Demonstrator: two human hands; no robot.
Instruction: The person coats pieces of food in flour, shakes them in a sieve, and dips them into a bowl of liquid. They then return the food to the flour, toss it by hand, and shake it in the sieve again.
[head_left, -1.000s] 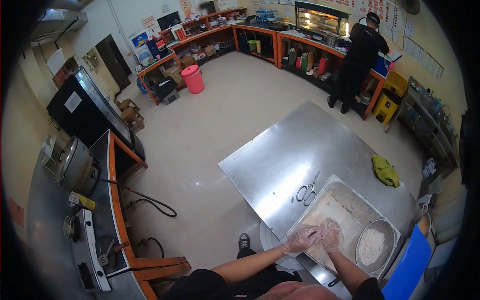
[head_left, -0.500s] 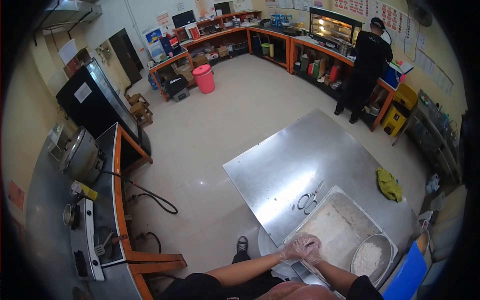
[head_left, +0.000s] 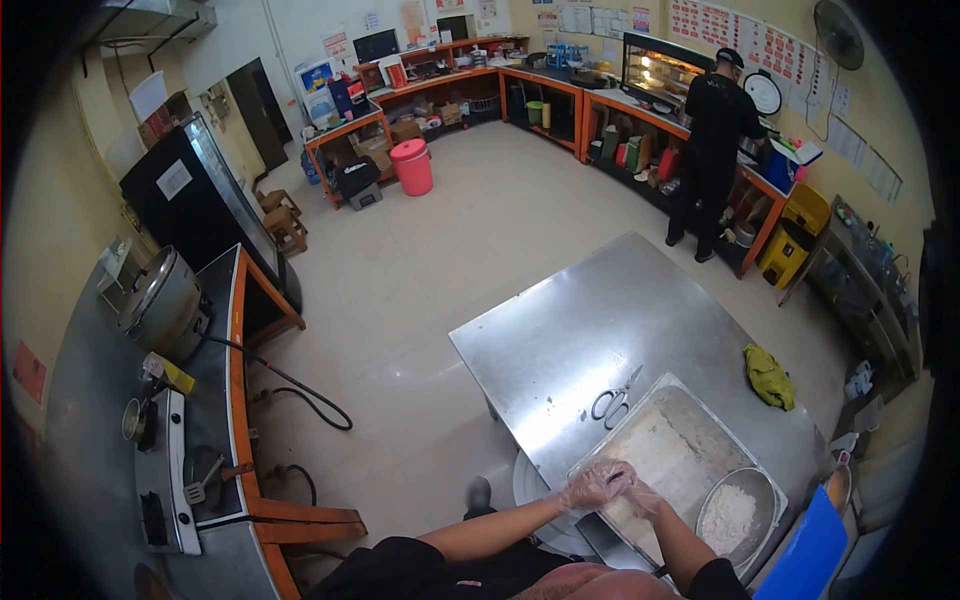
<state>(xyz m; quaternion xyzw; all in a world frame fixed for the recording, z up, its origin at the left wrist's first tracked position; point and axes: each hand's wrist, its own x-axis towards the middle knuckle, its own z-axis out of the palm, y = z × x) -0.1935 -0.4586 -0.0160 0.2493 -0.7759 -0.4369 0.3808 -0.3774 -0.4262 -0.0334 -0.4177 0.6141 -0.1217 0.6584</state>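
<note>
Pressing together – left hand (head_left: 596, 484), right hand (head_left: 640, 497) (gloved) | one tray (head_left: 690, 420) | one bowl (head_left: 757, 484)

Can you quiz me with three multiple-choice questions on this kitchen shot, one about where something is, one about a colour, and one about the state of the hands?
1. Where do the scissors lie?
A. On the steel table, just beyond the floured tray
B. Inside the round bowl
C. On the floor

2. What colour is the lidded bin on the floor by the far counters?
A. Blue
B. Pink-red
C. Green

3. How are the person's hands?
A. Bare and apart
B. In clear gloves, pressed together at the near end of the tray
C. Holding the scissors

Answers:
1 A, the scissors rest on bare steel beside the tray's far-left edge.
2 B, the bin and its lid are pink-red.
3 B, the left hand and right hand meet over the tray in thin clear gloves; whether they grip anything cannot be told.
</note>
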